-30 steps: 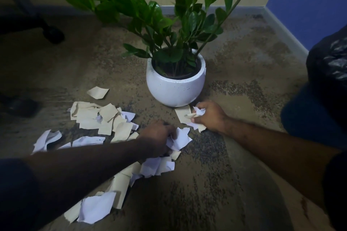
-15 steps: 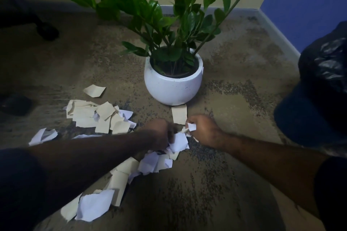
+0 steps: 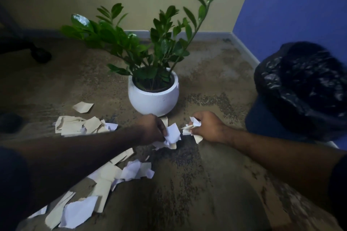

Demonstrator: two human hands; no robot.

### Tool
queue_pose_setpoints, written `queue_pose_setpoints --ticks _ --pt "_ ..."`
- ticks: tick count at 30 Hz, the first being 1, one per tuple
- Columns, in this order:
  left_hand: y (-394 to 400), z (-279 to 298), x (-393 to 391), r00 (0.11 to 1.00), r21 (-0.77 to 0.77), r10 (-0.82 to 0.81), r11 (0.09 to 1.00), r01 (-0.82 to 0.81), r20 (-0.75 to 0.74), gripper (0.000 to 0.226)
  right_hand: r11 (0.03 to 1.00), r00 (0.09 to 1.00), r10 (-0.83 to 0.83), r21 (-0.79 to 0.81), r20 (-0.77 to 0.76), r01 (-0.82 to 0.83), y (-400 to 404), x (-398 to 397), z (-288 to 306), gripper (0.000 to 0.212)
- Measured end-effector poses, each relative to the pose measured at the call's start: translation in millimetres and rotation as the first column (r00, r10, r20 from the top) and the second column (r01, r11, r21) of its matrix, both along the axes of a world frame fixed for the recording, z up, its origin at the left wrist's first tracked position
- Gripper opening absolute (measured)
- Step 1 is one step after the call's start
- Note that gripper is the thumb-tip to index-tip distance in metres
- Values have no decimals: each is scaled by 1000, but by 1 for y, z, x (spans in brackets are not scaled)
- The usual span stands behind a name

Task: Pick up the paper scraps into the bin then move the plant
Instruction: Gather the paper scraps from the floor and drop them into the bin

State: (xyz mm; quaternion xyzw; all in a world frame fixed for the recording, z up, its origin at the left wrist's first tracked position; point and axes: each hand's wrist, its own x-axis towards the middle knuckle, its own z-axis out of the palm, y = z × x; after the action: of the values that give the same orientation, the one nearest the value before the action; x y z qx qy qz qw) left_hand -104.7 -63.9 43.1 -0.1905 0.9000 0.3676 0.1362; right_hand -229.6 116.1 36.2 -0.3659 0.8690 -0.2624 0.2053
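White and cream paper scraps [image 3: 105,178] lie scattered over the carpet at the left and lower left. A green plant in a round white pot [image 3: 153,97] stands just behind my hands. My left hand [image 3: 150,129] grips a bunch of white scraps [image 3: 172,134] in front of the pot. My right hand [image 3: 208,127] is curled round several white and cream scraps [image 3: 194,124] a little to the right. The bin [image 3: 304,90], lined with a black bag, stands at the right, beyond my right forearm.
A blue wall with a pale skirting board [image 3: 244,47] runs behind the bin. The dark base and caster of a chair [image 3: 40,55] sit at the far left. Another dark object [image 3: 10,123] lies at the left edge. Bare carpet [image 3: 197,193] spreads in front.
Both hands have lifted slightly with their scraps and drawn apart. The view has tilted up and right, showing more of the bin and walls.
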Motion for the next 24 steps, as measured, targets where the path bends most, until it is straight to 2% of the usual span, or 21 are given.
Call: queue_pose_setpoints --ticks 5,8,10,13,16,20,24 --pt "27 27 -18 986 102 141 986 -132 -86 10 996 996 -75 -45 -54 72 34 -19 42 22" --pt "47 44 -31 962 144 211 972 -188 -173 18 995 994 -55 -85 -96 47 63 -28 68 24" --pt "57 52 -38 944 190 254 958 -216 -209 15 995 992 -18 -100 -129 5 78 -31 84 24" --pt "79 68 -48 923 284 303 930 -233 -235 15 979 991 -36 -203 -130 9 104 -40 112 18" --pt "99 82 -57 923 325 299 921 -214 -240 16 933 977 -137 -353 -163 72 130 -53 140 15" --pt "116 97 -67 927 354 272 919 -171 -259 17 794 939 -321 -576 -126 194 164 -74 166 13" --pt "129 108 -81 900 478 301 870 -123 -315 18 728 862 -485 -615 -148 304 196 -95 168 13"
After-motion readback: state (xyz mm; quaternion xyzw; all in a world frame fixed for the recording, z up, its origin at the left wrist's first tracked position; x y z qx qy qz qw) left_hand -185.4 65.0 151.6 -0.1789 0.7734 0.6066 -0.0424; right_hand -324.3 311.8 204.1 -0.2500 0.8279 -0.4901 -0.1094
